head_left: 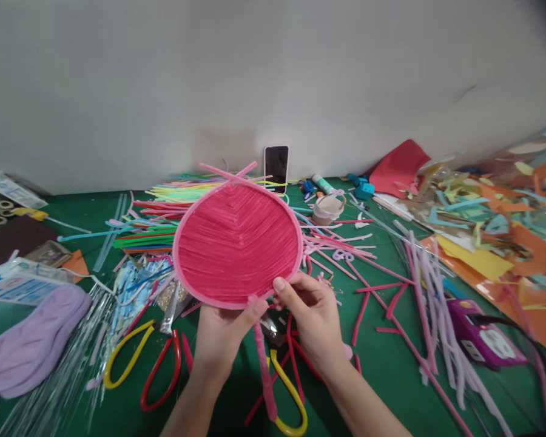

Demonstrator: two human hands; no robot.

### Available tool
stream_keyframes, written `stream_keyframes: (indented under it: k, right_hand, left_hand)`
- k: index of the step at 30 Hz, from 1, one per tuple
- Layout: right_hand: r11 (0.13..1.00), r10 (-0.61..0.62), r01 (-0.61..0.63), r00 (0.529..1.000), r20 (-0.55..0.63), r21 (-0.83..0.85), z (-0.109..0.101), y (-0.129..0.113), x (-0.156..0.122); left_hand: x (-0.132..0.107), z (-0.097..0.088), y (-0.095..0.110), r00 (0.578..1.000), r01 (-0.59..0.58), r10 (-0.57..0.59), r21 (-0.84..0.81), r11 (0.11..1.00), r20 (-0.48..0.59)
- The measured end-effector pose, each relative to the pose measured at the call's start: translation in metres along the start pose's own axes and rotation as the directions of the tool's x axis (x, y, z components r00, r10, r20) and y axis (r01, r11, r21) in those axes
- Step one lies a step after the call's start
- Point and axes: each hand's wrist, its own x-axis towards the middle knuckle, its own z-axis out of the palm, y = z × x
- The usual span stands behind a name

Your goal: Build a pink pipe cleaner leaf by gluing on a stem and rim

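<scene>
Between my hands stands a round fan-like piece (239,243) made of dark pink pipe cleaners, with a light pink rim crossing at the top and a wrapped pink stem (264,370) hanging below. My left hand (222,340) grips its lower edge where the stem joins, thumb in front and fingers behind. My right hand (312,318) pinches the lower right rim between thumb and fingers. Yellow-handled pliers (291,388) lie beneath, partly hidden by the stem. Left of my left hand rest scissors with one red and one yellow handle (161,376).
Pipe cleaners (150,224) in many colours cover the green table (346,388). A phone (276,167) leans on the wall. A small cup (327,209) stands behind. To the right are a purple device with a cable (485,334) and paper scraps (519,243); lilac padded pieces (36,340) lie left.
</scene>
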Motion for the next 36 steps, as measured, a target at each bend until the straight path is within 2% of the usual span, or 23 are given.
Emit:
stream_keyframes:
  k: [5, 11, 16, 21, 24, 29, 33, 36]
  right_hand:
    - [1.000, -0.009, 0.008, 1.000, 0.013, 0.028, 0.001, 0.003, -0.001]
    - [0.999, -0.028, 0.030, 0.995, 0.098, -0.019, -0.004, -0.001, 0.000]
    - [0.992, -0.089, 0.093, 0.995, 0.042, -0.084, -0.008, -0.002, 0.000]
    - [0.996, -0.071, 0.075, 0.993, 0.094, -0.046, -0.012, -0.006, 0.001]
    - [0.989, -0.147, 0.147, 0.987, 0.072, 0.006, -0.015, -0.019, 0.005]
    - [0.962, -0.272, 0.271, 0.962, -0.002, -0.041, -0.011, -0.044, 0.006]
    - [0.939, -0.331, 0.332, 0.943, 0.019, -0.093, -0.005, -0.046, 0.001]
    - [0.905, -0.407, 0.404, 0.913, 0.008, -0.135, -0.003, -0.040, -0.003]
  left_hand:
    - [0.003, -0.008, 0.007, 0.999, 0.015, -0.009, 0.131, 0.991, -0.054]
    - [-0.003, -0.004, 0.011, 0.985, -0.005, 0.037, 0.185, 0.983, -0.168]
    - [-0.006, -0.003, 0.011, 0.987, -0.016, 0.044, 0.178, 0.984, -0.154]
    - [-0.006, -0.012, 0.008, 0.990, 0.004, 0.026, 0.213, 0.977, -0.139]
    - [-0.009, -0.020, 0.005, 0.986, 0.019, 0.021, 0.242, 0.970, -0.165]
    - [-0.011, -0.034, -0.001, 0.990, 0.043, -0.006, 0.254, 0.966, -0.144]
    - [-0.006, -0.041, -0.005, 0.990, 0.003, 0.049, 0.366, 0.931, -0.133]
    - [0.001, -0.042, -0.006, 0.987, -0.001, 0.036, 0.216, 0.976, -0.159]
